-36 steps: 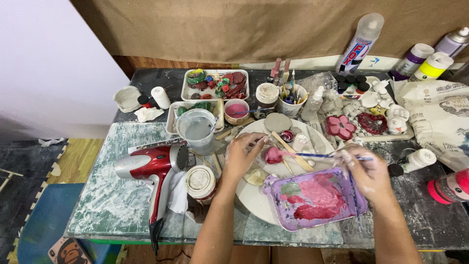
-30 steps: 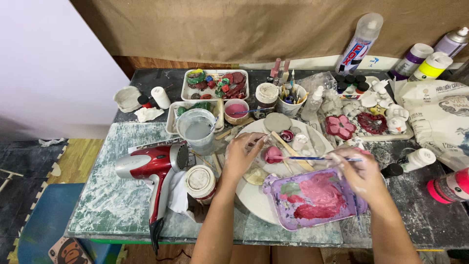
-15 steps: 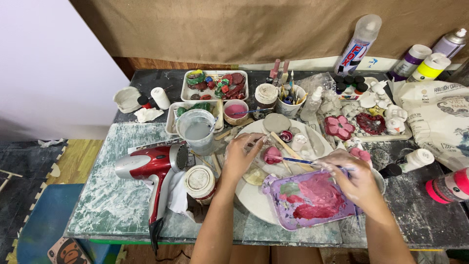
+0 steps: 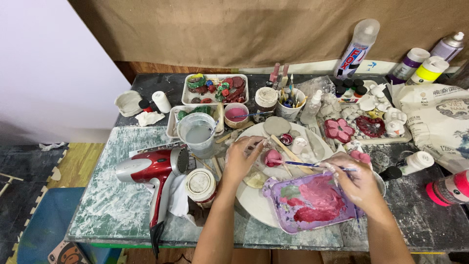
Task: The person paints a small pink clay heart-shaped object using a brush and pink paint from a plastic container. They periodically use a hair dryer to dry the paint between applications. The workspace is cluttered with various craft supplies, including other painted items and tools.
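Left hand [image 4: 243, 159]: frame centre, fingertips pinching a small pink piece [image 4: 271, 157] on the white plate [image 4: 254, 200].
Right hand [image 4: 356, 180]: closed around a thin brush [image 4: 305, 165], tip touching the piece.
Palette [image 4: 312, 203]: lower centre-right, beneath the right hand.

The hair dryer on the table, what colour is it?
The hair dryer is red with silver parts, seen in the head view.

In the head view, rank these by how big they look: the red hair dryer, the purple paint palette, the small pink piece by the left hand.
1. Red hair dryer, though it spans only a little more than the palette.
2. Purple paint palette, under the right hand.
3. Small pink piece, at the left hand fingertips, clearly smallest.
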